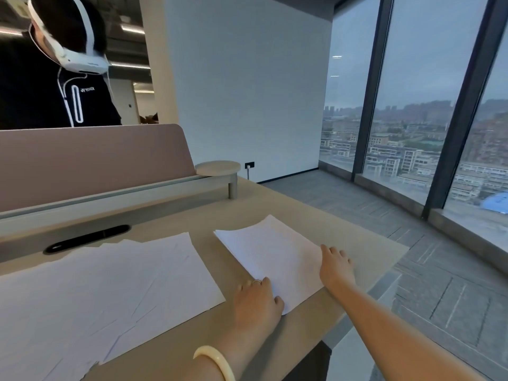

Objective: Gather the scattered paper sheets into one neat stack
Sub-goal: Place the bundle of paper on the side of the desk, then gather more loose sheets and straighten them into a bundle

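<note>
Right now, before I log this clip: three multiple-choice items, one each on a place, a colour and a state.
1. The small stack lies: A right of the spread sheets; B on them; C on the floor.
2. The bracelet is: A black; B cream; C red.
3. The left hand and right hand: A both touch the small stack; B both hang in air; C hold a pen.
Key: A, bare desk parts them; B, it shows pale cream; A, one hand at each side edge.
</note>
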`<state>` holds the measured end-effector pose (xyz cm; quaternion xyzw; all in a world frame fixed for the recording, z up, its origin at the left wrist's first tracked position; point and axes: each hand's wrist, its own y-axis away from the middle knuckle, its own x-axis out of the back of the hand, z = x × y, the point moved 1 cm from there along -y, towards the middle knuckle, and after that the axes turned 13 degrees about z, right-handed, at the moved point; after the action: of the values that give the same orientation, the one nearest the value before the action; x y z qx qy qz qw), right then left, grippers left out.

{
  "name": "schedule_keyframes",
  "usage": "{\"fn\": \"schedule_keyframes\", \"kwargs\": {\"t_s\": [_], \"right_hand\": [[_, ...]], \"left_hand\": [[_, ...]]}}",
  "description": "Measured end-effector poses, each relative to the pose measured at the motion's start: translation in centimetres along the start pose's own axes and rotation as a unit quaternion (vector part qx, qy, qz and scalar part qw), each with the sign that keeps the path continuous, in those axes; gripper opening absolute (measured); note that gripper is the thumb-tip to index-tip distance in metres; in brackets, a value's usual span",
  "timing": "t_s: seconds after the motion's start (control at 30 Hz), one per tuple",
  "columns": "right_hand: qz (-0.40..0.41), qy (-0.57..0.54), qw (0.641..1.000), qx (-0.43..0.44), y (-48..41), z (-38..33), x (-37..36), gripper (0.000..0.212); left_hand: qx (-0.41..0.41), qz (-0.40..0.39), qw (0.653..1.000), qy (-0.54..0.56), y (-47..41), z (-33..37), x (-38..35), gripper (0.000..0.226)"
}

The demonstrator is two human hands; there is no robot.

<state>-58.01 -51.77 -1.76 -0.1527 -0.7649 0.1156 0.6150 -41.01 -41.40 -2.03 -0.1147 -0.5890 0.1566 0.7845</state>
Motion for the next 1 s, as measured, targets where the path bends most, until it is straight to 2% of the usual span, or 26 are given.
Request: {"fn": "schedule_keyframes", "kwargs": {"t_s": [0.13, 0.3, 0.47, 0.57, 0.8, 1.0], "right_hand": [[0.006, 0.034, 0.999, 0.003, 0.1, 0.2, -0.2, 0.053], [-0.007, 0.034, 0.999, 0.000, 0.2, 0.3, -0.1, 0.046], [-0.005, -0.034, 0.999, 0.001, 1.0, 0.1, 0.7, 0.043], [-0.007, -0.057, 0.998, 0.012, 1.9, -0.9, 1.7, 0.045], [-0.001, -0.113, 0.991, 0.078, 5.0, -7.1, 4.7, 0.045], [-0.040, -0.162, 0.974, 0.151, 9.8, -15.3, 6.4, 0.045]], "left_hand": [[-0.036, 0.023, 0.998, -0.055, 0.0, -0.1, 0.0, 0.023], [-0.021, -0.003, 0.998, -0.052, 0.1, 0.0, 0.3, 0.025], [0.004, -0.006, 0.999, -0.041, 0.0, -1.2, 1.0, 0.057], [0.016, 0.010, 0.998, -0.052, 0.2, -2.0, 1.9, 0.063], [0.021, 0.079, 0.996, -0.042, 2.1, -5.2, 6.1, 0.064], [0.077, 0.094, 0.987, -0.104, 5.6, -12.5, 11.3, 0.067]]}}
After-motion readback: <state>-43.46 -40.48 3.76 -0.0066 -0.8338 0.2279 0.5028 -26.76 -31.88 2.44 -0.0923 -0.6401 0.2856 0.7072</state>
